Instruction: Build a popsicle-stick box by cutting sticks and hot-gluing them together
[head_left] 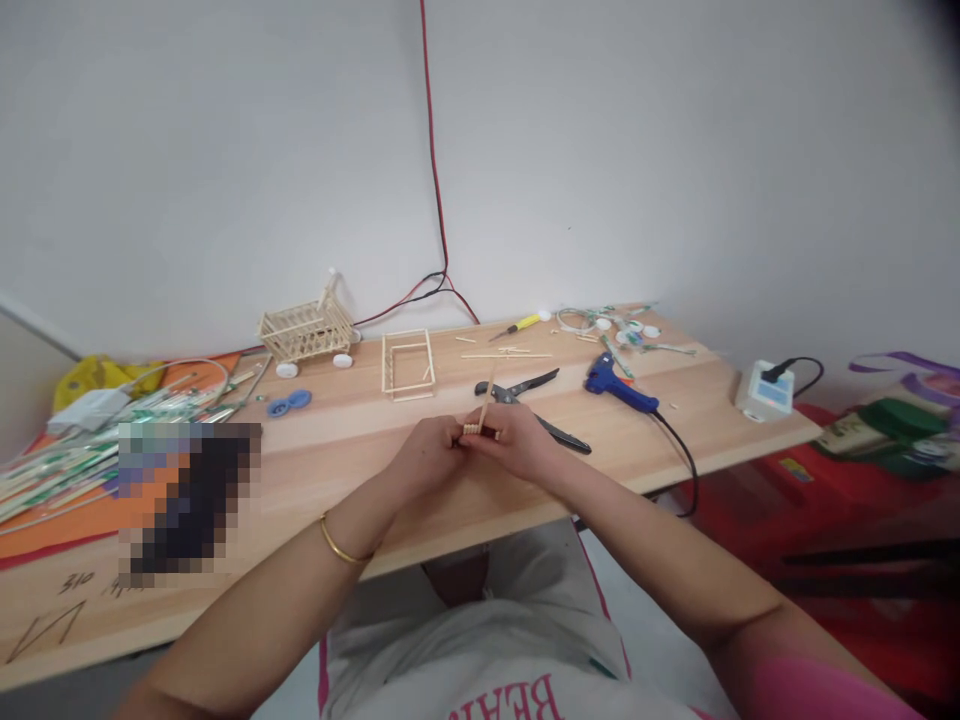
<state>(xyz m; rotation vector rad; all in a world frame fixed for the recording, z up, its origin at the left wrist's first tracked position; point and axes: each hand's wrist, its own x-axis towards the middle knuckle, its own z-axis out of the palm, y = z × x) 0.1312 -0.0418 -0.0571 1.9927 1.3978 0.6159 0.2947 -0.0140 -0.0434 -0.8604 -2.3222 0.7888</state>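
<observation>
My left hand (pixel 427 447) and my right hand (pixel 514 440) meet over the front middle of the wooden table. Between their closed fingers sits a small bundle of short wooden sticks (pixel 471 429), its cut ends side by side. One longer wooden stick (pixel 487 398) stands up at a tilt from the fingers of my right hand. Just behind my right hand lies a pair of black-handled cutters (pixel 517 388), partly covered by that hand. Farther back is a rectangular stick frame (pixel 409 396), apart from both hands.
A stick cart (pixel 304 335) with white wheels stands at the back left, near blue caps (pixel 289 403). Packaged sticks (pixel 82 450) cover the left end. A blue glue gun (pixel 622 388), a yellow-handled knife (pixel 525 324) and a white power box (pixel 765 391) lie to the right.
</observation>
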